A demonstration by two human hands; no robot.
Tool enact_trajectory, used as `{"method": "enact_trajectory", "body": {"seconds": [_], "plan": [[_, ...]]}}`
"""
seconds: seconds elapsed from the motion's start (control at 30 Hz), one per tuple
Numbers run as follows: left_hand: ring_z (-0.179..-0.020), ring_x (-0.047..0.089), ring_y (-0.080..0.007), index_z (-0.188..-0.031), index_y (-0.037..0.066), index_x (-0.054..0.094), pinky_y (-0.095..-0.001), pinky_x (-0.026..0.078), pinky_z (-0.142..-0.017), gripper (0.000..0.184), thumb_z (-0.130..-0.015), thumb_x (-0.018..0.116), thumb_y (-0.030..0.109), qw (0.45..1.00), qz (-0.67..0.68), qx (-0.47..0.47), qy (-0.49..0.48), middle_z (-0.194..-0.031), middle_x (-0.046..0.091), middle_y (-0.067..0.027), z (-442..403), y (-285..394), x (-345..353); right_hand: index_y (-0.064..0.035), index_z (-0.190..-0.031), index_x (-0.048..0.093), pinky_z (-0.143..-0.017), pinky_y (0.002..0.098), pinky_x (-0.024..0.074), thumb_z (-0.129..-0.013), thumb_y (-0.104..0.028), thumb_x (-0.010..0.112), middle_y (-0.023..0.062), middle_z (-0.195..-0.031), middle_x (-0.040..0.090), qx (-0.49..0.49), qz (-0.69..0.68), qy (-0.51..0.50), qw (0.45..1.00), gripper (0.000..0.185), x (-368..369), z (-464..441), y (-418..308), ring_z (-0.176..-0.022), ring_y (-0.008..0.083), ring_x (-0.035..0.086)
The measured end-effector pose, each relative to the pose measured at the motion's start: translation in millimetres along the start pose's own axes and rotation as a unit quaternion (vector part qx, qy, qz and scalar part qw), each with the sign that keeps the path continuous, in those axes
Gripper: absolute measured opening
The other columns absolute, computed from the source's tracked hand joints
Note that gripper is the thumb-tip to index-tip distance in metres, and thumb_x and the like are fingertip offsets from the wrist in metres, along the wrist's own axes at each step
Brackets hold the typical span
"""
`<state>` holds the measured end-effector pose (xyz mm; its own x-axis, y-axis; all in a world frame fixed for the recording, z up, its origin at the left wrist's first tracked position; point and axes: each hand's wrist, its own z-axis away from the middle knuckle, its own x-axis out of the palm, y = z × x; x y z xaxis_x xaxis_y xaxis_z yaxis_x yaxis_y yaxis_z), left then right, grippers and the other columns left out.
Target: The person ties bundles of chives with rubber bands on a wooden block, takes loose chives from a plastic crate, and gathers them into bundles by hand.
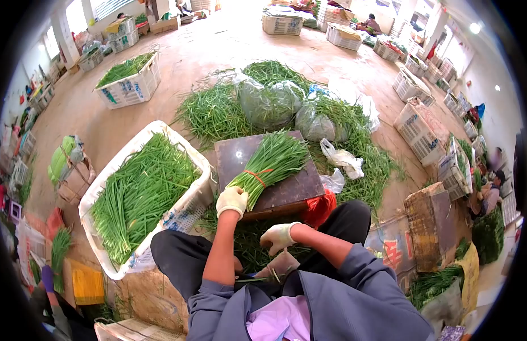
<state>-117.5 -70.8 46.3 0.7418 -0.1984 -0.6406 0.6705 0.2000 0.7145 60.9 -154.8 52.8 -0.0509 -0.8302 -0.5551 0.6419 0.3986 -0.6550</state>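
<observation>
On a dark low table (229, 153) lies a bunch of garlic chives (277, 161), tied with a red band. My left hand (232, 201), in a pale glove, is closed at the stem ends of this bunch on the table's near left corner. My right hand (279, 236), gloved too, hangs over my lap at the table's near edge, its fingers curled. What it may hold cannot be made out. Loose chive leaves lie under it. Left of the table, a white plastic crate (88, 203) holds many green chives.
Beyond the table are heaped loose chives (209, 113) and clear plastic bags (268, 105). A red bag (320, 209) hangs at the table's right side. Another crate of chives (132, 94) stands further back left. Cardboard (425, 227) is at right; a co-worker's purple-gloved hand (47, 278) shows lower left.
</observation>
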Motion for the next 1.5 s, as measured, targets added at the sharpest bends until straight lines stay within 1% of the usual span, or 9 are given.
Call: {"method": "enact_trajectory", "body": {"seconds": [0.03,0.07,0.17,0.53,0.8,0.9,1.07,1.27,1.5], "plan": [[-0.084,0.072,-0.0274,-0.099,0.01,0.075,-0.0385,0.056,-0.076,0.021,-0.089,0.061,0.021,0.982,-0.175,0.041,0.055,-0.097,0.074,-0.0138,6,6,-7,-0.0044,-0.113,0.068,-0.086,0.0403,0.0534,-0.075,-0.029,0.073,0.0148,-0.104,0.072,0.074,0.056,-0.024,0.995,0.046,-7,3,0,-0.096,0.0309,0.069],[-0.097,0.068,-0.0332,-0.101,0.015,0.076,-0.0435,0.053,-0.087,0.023,-0.086,0.062,0.025,0.981,-0.184,0.028,0.055,-0.096,0.072,-0.0139,10,11,-12,-0.0038,-0.114,0.067,-0.087,0.0391,0.0534,-0.075,-0.029,0.072,0.0153,-0.105,0.072,0.051,0.045,0.048,0.997,0.047,-6,-2,11,-0.095,0.0312,0.069],[-0.097,0.068,-0.0323,-0.103,0.015,0.075,-0.0422,0.054,-0.088,0.023,-0.087,0.062,0.024,0.966,-0.255,0.036,0.035,-0.099,0.072,-0.0138,2,12,-8,0.001,-0.113,0.067,-0.077,0.0354,0.0563,-0.081,-0.028,0.068,0.0146,-0.097,0.073,0.001,-0.121,0.14,0.983,0.044,-13,-7,29,-0.083,0.0236,0.071],[-0.096,0.068,-0.0324,-0.119,0.022,0.069,-0.0431,0.053,-0.086,0.031,-0.089,0.06,0.021,0.951,-0.276,0.134,0.04,-0.104,0.072,-0.0117,-29,-2,7,0.0025,-0.115,0.066,-0.073,0.035,0.056,-0.083,-0.028,0.067,0.0141,-0.092,0.073,0.008,-0.143,0.155,0.978,0.044,-27,-1,42,-0.078,0.0219,0.071],[-0.094,0.07,-0.028,-0.133,0.014,0.059,-0.0363,0.054,-0.086,0.063,-0.072,0.077,0.012,0.992,-0.071,0.103,-0.01,-0.101,0.073,-0.0132,-9,-18,-26,-0.0042,-0.099,0.069,-0.078,0.0464,0.0525,-0.088,-0.022,0.066,0.0203,-0.092,0.069,0.012,-0.073,0.541,0.838,0.022,-54,-34,54,-0.089,0.0392,0.066],[-0.089,0.071,-0.0248,-0.126,0.006,0.063,-0.034,0.054,-0.084,0.051,-0.075,0.071,0.007,0.996,-0.007,0.091,0.007,-0.094,0.074,-0.0118,-14,-62,-43,-0.0052,-0.098,0.071,-0.077,0.044,0.0532,-0.088,-0.025,0.067,0.0193,-0.09,0.07,0.052,-0.083,0.518,0.85,0.023,-58,-43,63,-0.087,0.0375,0.067],[-0.081,0.07,-0.018,-0.114,0.0,0.069,-0.0309,0.055,-0.075,0.031,-0.084,0.066,0.008,0.968,0.05,0.135,0.207,-0.091,0.074,-0.0114,-26,-97,-11,-0.0038,-0.096,0.073,-0.075,0.0405,0.0537,-0.088,-0.025,0.067,0.0191,-0.087,0.071,0.145,-0.155,0.529,0.822,0.023,-53,-40,72,-0.08,0.0343,0.069],[-0.068,0.067,-0.0126,-0.1,0.0,0.073,-0.0274,0.053,-0.065,0.03,-0.081,0.076,0.023,0.99,0.071,0.037,0.118,-0.083,0.073,-0.0092,-23,-79,14,0.0026,-0.112,0.067,-0.06,0.0321,0.0543,-0.092,-0.022,0.064,0.0122,-0.076,0.071,0.138,-0.321,0.557,0.753,0.031,-66,-44,78,-0.06,0.0176,0.068],[-0.052,0.06,-0.0117,-0.085,-0.002,0.072,-0.0273,0.049,-0.054,0.021,-0.083,0.068,0.018,0.995,0.091,0.013,0.049,-0.066,0.068,-0.0055,4,-70,-19,0.0013,-0.117,0.064,-0.066,0.0355,0.0561,-0.09,-0.024,0.067,0.0143,-0.082,0.072,0.166,-0.31,0.471,0.809,0.037,-68,-37,75,-0.067,0.0227,0.07]]}}
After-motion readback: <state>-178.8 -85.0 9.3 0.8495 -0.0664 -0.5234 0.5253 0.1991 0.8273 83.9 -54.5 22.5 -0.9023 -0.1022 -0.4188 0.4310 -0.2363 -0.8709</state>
